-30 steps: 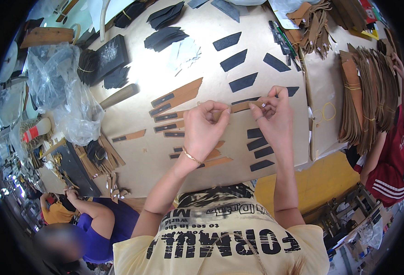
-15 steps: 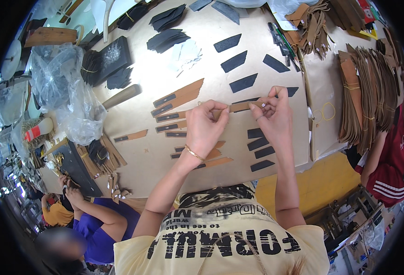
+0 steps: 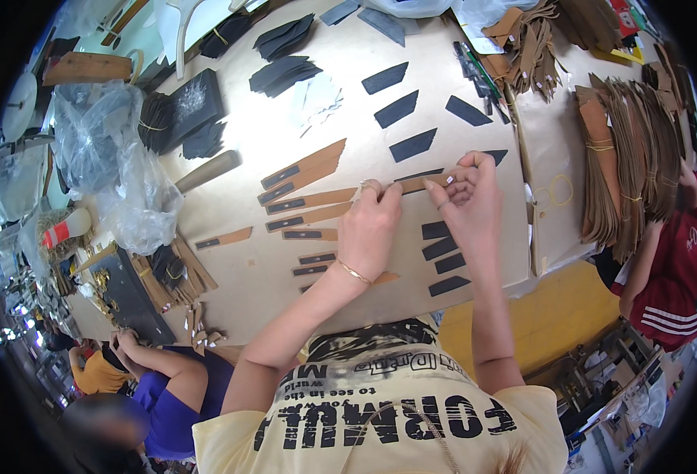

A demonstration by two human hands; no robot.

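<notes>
Both hands hold a narrow brown leather strip (image 3: 418, 183) level above the table, over a black piece that it partly covers. My left hand (image 3: 369, 231), a bracelet at its wrist, is closed at the strip's left end, knuckles up; its fingertips are partly hidden. My right hand (image 3: 470, 201) pinches the right end near a small white tag. Left of my hands lie several tan leather strips (image 3: 309, 167) with dark rectangular patches near their left ends. Black slanted pieces (image 3: 413, 145) are laid out beyond and to the right of the held strip.
Stacks of black pieces (image 3: 284, 75) and white slips (image 3: 317, 101) lie at the back. A wooden handle (image 3: 209, 171) and plastic bags (image 3: 99, 134) are at left. Bundled brown strips (image 3: 629, 158) lie at right. Co-workers sit on both sides, one in a purple top (image 3: 176, 395).
My left hand has rolled over along the strip, its fingers now curled with the knuckles up. The right hand keeps its pinch. The whole view has shifted slightly.
</notes>
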